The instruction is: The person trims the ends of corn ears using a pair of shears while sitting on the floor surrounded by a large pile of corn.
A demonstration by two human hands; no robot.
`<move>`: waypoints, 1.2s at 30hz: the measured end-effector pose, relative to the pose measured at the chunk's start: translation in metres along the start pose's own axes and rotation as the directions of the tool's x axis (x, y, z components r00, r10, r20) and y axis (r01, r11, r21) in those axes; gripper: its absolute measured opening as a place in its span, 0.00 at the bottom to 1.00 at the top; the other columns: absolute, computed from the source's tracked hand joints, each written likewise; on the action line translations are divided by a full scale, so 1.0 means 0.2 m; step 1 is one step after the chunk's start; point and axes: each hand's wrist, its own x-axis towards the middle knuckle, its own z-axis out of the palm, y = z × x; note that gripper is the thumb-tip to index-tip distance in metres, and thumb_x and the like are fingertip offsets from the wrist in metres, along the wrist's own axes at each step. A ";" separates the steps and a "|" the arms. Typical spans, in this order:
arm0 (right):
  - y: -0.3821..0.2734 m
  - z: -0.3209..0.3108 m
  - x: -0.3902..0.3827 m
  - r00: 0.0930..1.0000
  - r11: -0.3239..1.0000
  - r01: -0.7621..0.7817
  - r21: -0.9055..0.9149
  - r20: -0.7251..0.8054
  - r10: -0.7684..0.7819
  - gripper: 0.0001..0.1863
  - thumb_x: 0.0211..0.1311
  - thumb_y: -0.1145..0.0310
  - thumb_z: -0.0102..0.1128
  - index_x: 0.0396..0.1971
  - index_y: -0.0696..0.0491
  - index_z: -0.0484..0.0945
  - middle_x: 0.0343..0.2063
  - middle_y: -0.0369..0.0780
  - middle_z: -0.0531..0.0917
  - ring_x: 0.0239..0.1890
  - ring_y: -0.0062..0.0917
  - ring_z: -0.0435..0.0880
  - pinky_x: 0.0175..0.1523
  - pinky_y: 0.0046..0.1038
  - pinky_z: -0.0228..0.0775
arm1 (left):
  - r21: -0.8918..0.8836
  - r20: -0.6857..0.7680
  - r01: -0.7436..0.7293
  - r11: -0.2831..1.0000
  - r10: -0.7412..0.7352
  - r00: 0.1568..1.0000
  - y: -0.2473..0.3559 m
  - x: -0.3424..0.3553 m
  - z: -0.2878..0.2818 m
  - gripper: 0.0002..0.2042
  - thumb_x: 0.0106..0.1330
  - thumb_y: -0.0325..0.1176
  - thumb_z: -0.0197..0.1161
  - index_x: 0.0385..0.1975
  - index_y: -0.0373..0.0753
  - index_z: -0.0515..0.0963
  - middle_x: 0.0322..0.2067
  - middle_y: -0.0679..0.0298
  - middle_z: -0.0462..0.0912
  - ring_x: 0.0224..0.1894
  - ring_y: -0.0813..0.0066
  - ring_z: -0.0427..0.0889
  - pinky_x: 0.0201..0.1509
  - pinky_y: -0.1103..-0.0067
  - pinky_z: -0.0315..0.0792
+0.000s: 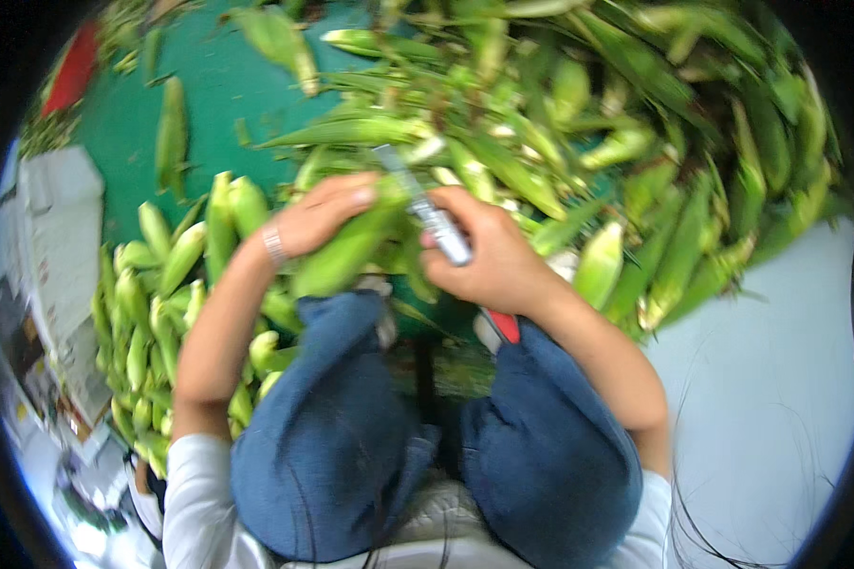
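Observation:
My left hand (321, 214) is wrapped round an ear of corn (346, 254) in its green husk, held tilted just above my knees. A watch or bracelet (273, 243) circles that wrist. In my right hand (499, 248) is a knife (445, 228) with a silver-grey handle. Its blade end points up and left, close beside the upper end of the ear; I cannot tell whether they touch. Motion blurs both hands a little.
Many husked-in ears (166, 313) are piled at my left. Ahead and to the right lies a large heap of ears and loose husks (626, 142) on a green surface (123, 114). A white box-like object (62, 209) stands at far left; pale floor (759, 379) shows at right.

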 end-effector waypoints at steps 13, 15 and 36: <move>0.71 -0.58 -0.61 0.471 0.511 -0.837 -0.196 -0.733 0.491 0.34 0.38 0.58 0.70 0.43 0.61 0.66 0.31 0.49 0.79 0.33 0.38 0.80 0.41 0.34 0.71 | 0.455 -0.035 0.459 0.764 -0.499 0.866 -0.16 -1.19 0.06 0.17 0.63 0.38 0.52 0.48 0.35 0.71 0.42 0.55 0.74 0.46 0.65 0.70 0.52 0.72 0.62; 0.72 -0.62 -0.59 0.576 0.655 -0.715 -0.244 -0.737 0.355 0.37 0.36 0.57 0.72 0.44 0.62 0.65 0.31 0.50 0.79 0.34 0.38 0.79 0.42 0.33 0.71 | 0.408 -0.043 0.424 0.808 -0.447 0.893 -0.24 -1.15 0.03 0.14 0.61 0.32 0.54 0.44 0.34 0.73 0.34 0.56 0.79 0.38 0.68 0.76 0.44 0.74 0.69; 0.20 -0.28 -0.07 0.936 0.942 -0.335 0.024 -0.106 0.336 0.22 0.44 0.75 0.52 0.45 0.58 0.67 0.37 0.36 0.74 0.38 0.18 0.73 0.41 0.20 0.67 | 0.081 -0.273 -0.138 0.987 0.155 0.950 0.04 -0.06 0.05 0.26 0.54 0.39 0.64 0.49 0.31 0.68 0.40 0.56 0.77 0.43 0.71 0.75 0.50 0.77 0.68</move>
